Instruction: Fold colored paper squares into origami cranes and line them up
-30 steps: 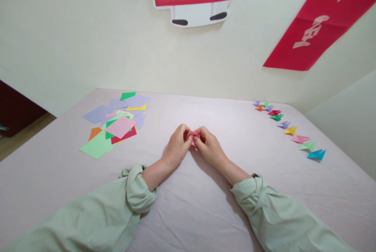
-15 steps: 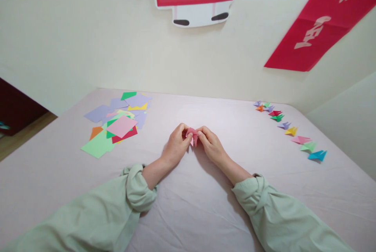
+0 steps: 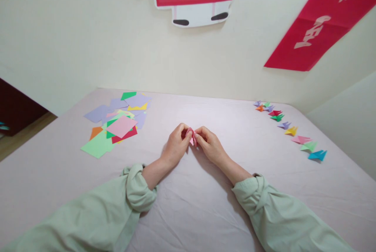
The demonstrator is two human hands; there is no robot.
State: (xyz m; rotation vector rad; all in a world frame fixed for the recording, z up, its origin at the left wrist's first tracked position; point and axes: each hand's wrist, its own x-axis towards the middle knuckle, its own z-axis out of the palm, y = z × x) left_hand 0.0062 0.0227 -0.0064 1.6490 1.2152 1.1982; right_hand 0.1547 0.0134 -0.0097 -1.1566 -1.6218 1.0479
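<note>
Between my two hands is a small piece of pink folded paper (image 3: 192, 140), partly covered by fingers and thumbs. My left hand (image 3: 178, 143) pinches its left side, thumb on the near face. From the other side my right hand (image 3: 210, 144) grips the right edge between thumb and fingers. The paper is bent, with a narrow point hanging downward. Both hands are held close together over the pale cloth-covered surface (image 3: 188, 213).
On the left lies a loose pile of coloured paper sheets, a pink sheet (image 3: 122, 126) on top. Folded paper figures run in a line along the right, a blue folded figure (image 3: 317, 155) nearest. Behind stands a wall (image 3: 188, 60) with a red banner (image 3: 311, 32).
My right thumb and fingers have shifted slightly left onto the pink paper. Its right flap is now bent and more covered. My left hand has hardly moved.
</note>
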